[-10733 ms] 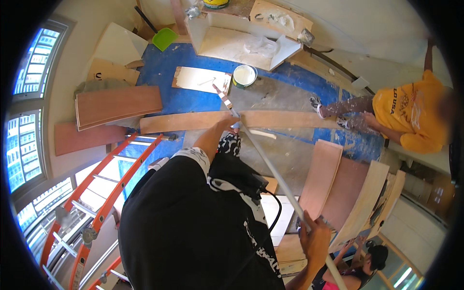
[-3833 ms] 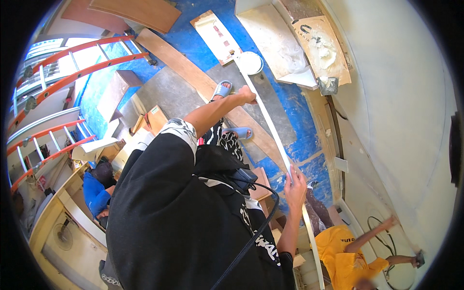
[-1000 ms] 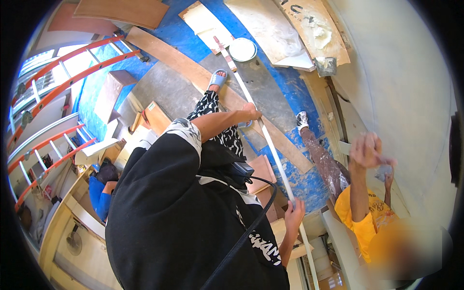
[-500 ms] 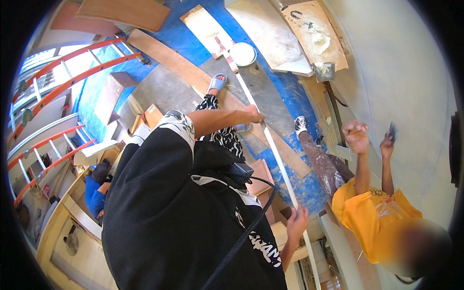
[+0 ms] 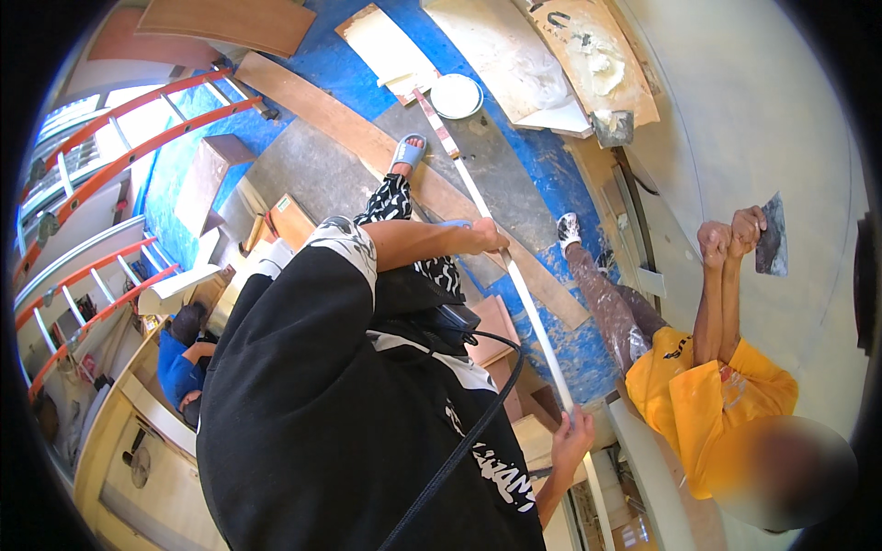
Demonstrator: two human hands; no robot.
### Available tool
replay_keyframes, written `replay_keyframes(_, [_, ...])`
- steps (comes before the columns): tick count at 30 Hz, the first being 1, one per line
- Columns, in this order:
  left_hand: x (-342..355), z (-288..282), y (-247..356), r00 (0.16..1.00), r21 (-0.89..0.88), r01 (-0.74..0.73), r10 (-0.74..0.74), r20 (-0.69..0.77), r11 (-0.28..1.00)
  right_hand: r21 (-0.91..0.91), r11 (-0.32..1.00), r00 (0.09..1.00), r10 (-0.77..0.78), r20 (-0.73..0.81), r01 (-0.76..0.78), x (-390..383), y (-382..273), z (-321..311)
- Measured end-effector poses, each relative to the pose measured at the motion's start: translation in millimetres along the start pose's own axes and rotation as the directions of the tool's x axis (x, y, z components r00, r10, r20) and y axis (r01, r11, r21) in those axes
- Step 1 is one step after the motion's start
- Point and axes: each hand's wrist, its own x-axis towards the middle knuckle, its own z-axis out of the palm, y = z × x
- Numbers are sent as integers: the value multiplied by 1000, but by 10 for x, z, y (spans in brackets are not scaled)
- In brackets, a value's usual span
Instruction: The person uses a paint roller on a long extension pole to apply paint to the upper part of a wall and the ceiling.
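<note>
Drawn back toward the body, the left hand (image 5: 490, 237) and right hand (image 5: 572, 443), each wrapped around the white pole (image 5: 537, 323), now hold its reddish far end (image 5: 430, 112) by the near edge of the pale board (image 5: 380, 44), beside the bucket (image 5: 480, 96), apparently leaving less of it over the board.

Ten seconds ago our left fingers (image 5: 494, 241) sat just behind the banded end (image 5: 436, 125) of the pole (image 5: 530, 309); now they are well down its white shaft. Our right fingers (image 5: 576, 428) have come farther back from the white bucket (image 5: 457, 96). We have also drawn the banded end from over the white board (image 5: 379, 44) to its near edge. The co-worker's hands (image 5: 714, 242), apart half a second ago, are together, and the dark blade (image 5: 774, 241) shows its flat face.
</note>
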Motion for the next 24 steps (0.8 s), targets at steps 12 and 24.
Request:
replay_keyframes(12, [781, -1384, 26, 985, -440, -53, -24, -169, 897, -1, 994, 992, -111, -62, 111, 1108, -953, 307])
replay_keyframes(24, [800, -2063, 386, 965, -325, -67, -21, -261, 943, 21, 981, 975, -187, -119, 191, 1513, -1301, 250])
